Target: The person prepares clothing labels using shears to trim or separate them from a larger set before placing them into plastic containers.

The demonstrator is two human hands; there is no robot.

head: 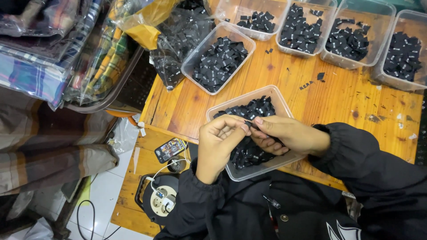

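Wooden planks make up the desk [342, 102], knotted and scuffed, with clear plastic tubs of small black labels spread over it.

Both hands meet over the nearest tub [271, 94], and the grip sits where the thumb and forefinger of the left hand [218, 142] pinch one black label [249, 124] against the fingertips of the right hand [289, 135]. Each hand is closed narrowly on that single label, so neither is free. The label lies between the two hands, just above the heap of like labels in the tub, and its long axis seems to run left to right from one pinch to the other; it is too small to tell more. The left hand comes up from the near side, the right hand reaches in from the right, and both touch the label about equally.

Further out, a second tub [200, 55] stands on the far left of the desk, and four more line the far edge. Left of the desk, folded checked cloth in plastic bags [53, 53] is stacked. On the near left, a phone [170, 150] and a cable reel [160, 198] lie on a lower board.
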